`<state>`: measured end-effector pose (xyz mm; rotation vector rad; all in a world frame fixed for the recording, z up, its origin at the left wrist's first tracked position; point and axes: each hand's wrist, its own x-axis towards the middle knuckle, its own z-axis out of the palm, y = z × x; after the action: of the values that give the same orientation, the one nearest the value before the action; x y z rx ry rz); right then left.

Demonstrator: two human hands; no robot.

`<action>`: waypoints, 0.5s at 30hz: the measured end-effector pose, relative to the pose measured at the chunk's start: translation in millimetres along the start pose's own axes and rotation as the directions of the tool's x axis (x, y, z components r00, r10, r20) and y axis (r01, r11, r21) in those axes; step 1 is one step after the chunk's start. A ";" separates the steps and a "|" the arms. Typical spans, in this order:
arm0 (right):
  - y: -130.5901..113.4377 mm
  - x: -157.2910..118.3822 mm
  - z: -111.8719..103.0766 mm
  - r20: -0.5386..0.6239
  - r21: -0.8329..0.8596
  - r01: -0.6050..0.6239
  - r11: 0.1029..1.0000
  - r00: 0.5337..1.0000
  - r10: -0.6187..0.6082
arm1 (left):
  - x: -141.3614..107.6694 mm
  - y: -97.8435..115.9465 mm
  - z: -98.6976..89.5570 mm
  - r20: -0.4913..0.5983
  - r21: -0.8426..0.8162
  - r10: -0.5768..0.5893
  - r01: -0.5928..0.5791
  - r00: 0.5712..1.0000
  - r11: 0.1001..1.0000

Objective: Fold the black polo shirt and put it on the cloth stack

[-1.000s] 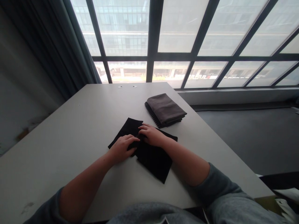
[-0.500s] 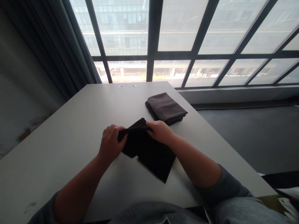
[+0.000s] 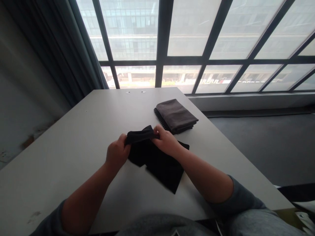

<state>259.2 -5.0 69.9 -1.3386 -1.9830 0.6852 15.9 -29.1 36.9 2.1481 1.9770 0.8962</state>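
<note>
A black cloth [image 3: 157, 160] hangs and lies over the middle of the white table, its upper edge raised between my two hands. My left hand [image 3: 118, 151] grips the left end of that edge, fingers closed round it. At the right end, my right hand [image 3: 165, 139] pinches the edge between thumb and fingers. Between the hands the edge is bunched into a thick fold. The lower part of the cloth spreads toward me, with a notch in its near side. Just behind my right hand lies a folded dark brown cloth [image 3: 176, 113].
The white table [image 3: 73, 144] reaches back to a large framed window [image 3: 187, 29]. Two small white fittings sit near its far edge. A dark curtain [image 3: 81, 49] hangs at the left. Grey floor [image 3: 265, 144] shows on the right.
The upper edge of the black cloth has opened into a thicker fold. My left thumb no longer shows in front of it, and my right fingers have shifted. The view has tilted slightly.
</note>
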 end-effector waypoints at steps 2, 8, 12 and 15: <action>5.4 1.1 6.3 0.046 0.097 -0.007 0.995 0.999 0.003 | 0.1 0.8 5.7 0.033 -0.087 -0.024 0.027 0.999 0.996; 33.7 11.8 17.6 0.031 0.074 -0.030 0.997 0.999 0.027 | 4.7 1.9 12.9 0.256 0.098 0.034 -0.061 0.966 0.993; 44.0 17.3 10.2 -0.164 0.037 -0.035 0.999 0.986 0.040 | 13.4 -5.3 -1.3 0.116 0.240 -0.099 0.069 0.988 0.968; 40.8 17.4 1.6 -0.284 0.055 -0.035 0.998 0.958 0.050 | 18.8 -11.7 -13.5 -0.065 0.243 -0.203 0.213 0.977 0.946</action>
<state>277.8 25.3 43.3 -1.3699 -1.7015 0.5235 -0.9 -14.0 49.6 1.9961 2.3962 0.6941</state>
